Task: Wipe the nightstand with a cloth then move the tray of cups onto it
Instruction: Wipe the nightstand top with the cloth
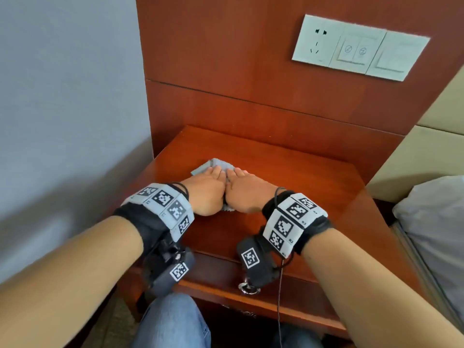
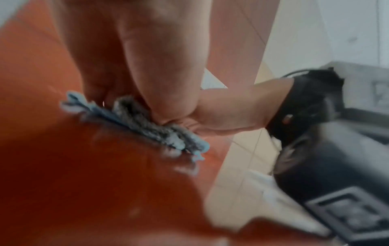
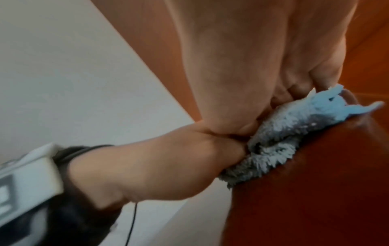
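A grey-blue fluffy cloth [image 1: 217, 164] lies crumpled on the reddish wooden nightstand [image 1: 301, 177], left of its middle. My left hand [image 1: 209, 187] and right hand [image 1: 247, 190] lie side by side, palms down, pressing it onto the top. Their fingers reach forward over the cloth and mostly cover it. In the left wrist view the cloth [image 2: 147, 128] is squeezed flat under the left hand [image 2: 151, 63], with the right hand [image 2: 235, 108] touching it. The right wrist view shows the cloth [image 3: 294, 133] bunched under the right hand [image 3: 242, 66]. No tray of cups is in view.
A wooden panel [image 1: 251, 71] with a white socket and switch plate [image 1: 359, 47] rises behind the nightstand. A grey wall [image 1: 62, 96] is to the left. A bed with grey bedding [image 1: 437, 222] is to the right. A drawer with a ring pull [image 1: 248, 288] sits below the front edge.
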`<action>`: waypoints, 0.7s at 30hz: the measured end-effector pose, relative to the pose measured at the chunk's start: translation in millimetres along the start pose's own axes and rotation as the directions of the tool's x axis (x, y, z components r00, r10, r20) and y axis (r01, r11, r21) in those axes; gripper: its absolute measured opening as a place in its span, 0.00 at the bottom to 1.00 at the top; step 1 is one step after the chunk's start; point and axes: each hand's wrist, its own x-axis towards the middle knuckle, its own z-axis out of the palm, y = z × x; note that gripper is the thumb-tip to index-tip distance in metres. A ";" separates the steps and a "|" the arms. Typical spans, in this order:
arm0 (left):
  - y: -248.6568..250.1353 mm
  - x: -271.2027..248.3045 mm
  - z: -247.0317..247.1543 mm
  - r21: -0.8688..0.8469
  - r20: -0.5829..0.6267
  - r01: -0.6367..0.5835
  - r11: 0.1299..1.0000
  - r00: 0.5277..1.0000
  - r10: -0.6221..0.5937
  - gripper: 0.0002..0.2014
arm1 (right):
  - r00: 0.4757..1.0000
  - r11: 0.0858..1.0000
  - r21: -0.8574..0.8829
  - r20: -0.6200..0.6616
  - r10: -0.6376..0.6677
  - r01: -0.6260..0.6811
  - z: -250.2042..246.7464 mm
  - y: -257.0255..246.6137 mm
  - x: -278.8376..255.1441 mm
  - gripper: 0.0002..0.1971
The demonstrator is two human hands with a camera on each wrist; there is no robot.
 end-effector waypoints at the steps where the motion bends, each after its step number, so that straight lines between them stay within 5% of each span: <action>1: 15.2 7.6 -2.4 0.006 0.001 -0.019 1.000 1.000 0.019 0.34 | 0.999 0.999 0.027 0.013 0.033 -0.034 1.3 13.5 -7.3 0.29; 9: 97.9 36.6 -13.8 0.055 0.104 -0.142 0.988 0.985 0.136 0.35 | 0.968 0.969 0.039 0.065 0.241 -0.244 14.1 73.1 -54.4 0.27; 16: 77.6 40.2 -13.8 -0.005 0.209 -0.058 0.998 0.976 0.057 0.37 | 0.970 0.968 0.146 0.163 0.179 -0.203 15.3 69.1 -33.1 0.34; 21: 15.8 26.9 -19.4 0.030 0.219 0.076 0.997 0.972 -0.080 0.36 | 0.983 0.940 0.305 0.144 0.114 -0.153 -14.7 15.7 4.3 0.35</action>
